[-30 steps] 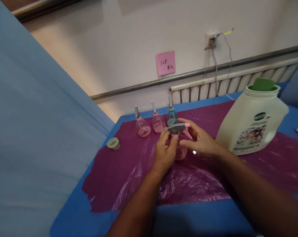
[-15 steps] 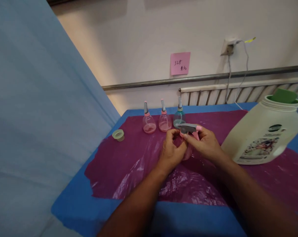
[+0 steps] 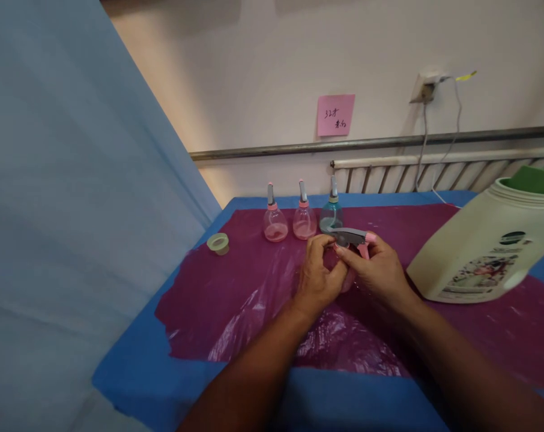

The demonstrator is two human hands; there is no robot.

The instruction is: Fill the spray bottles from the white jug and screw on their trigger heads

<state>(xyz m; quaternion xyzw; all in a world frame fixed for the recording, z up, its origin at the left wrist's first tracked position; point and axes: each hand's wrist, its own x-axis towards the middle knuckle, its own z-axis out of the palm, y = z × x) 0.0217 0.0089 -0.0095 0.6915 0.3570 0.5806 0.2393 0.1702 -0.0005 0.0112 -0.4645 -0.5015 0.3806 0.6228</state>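
Note:
My left hand (image 3: 319, 276) is curled around the body of a small clear pink spray bottle (image 3: 347, 277), which is mostly hidden between my hands. My right hand (image 3: 380, 270) pinches the grey spray head with pink trigger (image 3: 350, 236) sitting on top of that bottle. Both hands rest over the crinkled purple plastic sheet (image 3: 254, 300) on the blue table. Behind them stands a row of three small spray bottles: two pink ones (image 3: 275, 222) (image 3: 304, 219) and a teal one (image 3: 331, 213).
A big cream detergent jug (image 3: 483, 252) with a green cap leans at the right. A pale green cap (image 3: 218, 243) lies at the left of the sheet. Blue cloth (image 3: 74, 210) hangs along the left. A pink note (image 3: 335, 114), socket and radiator are on the wall.
My hands have closed in on the bottle and the spray head has come down onto it. The camera has turned a little to the left, shifting everything rightward.

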